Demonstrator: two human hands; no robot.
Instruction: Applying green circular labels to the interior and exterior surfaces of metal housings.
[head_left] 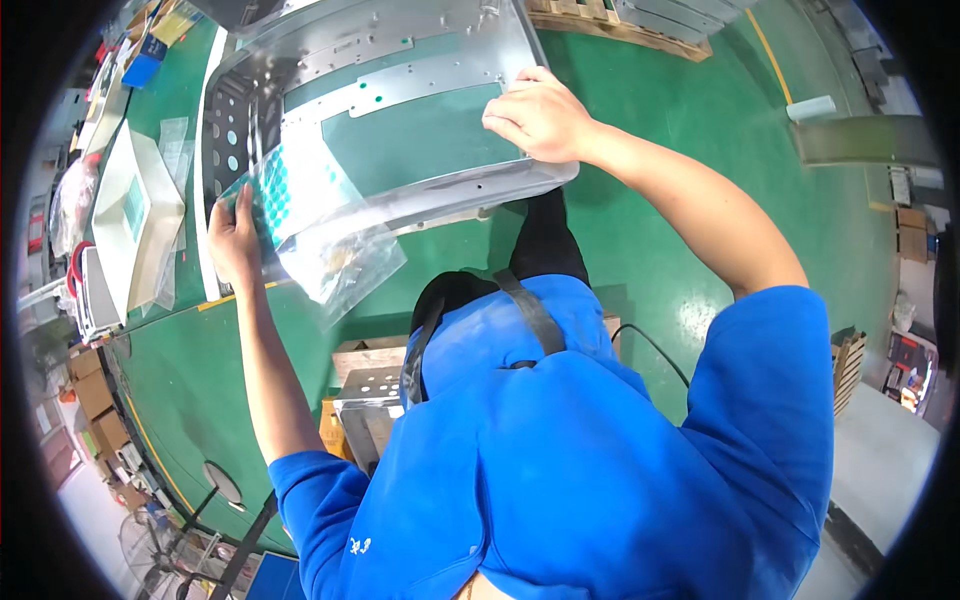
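Observation:
A large open metal case with cut-outs and punched holes lies in front of me. My right hand is closed over its right wall, fingers curled inward. The fingertips are partly hidden, so any small piece between them cannot be made out. At the near left corner, my left hand pinches the edge of a sheet of round green stickers. A clear plastic bag hangs beside this sheet over the case's front rim. Small green dots show on the inner plate.
A white angular part stands at the left near a blue box. Below the case, a perforated metal box sits by wood. A pallet is at the back, a grey beam at right. A black cable crosses the green floor.

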